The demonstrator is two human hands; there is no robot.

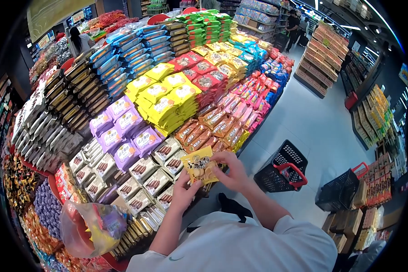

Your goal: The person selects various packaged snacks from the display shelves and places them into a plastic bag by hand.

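Both my hands hold a small yellow snack packet in front of my body, its printed face turned up. My left hand grips its lower left edge, and my right hand has its right edge between the fingers. Just beyond the packet lie brown-wrapped bars. White packets with brown sticks pictured on them are stacked to the left of my left hand. Further left, a clear plastic bag with colourful packets inside rests on the display.
Purple packets, yellow packets and red packets are piled on the large display. Two black shopping baskets with red handles, one near and one farther right, stand on the floor. Shelves and several people are in the background.
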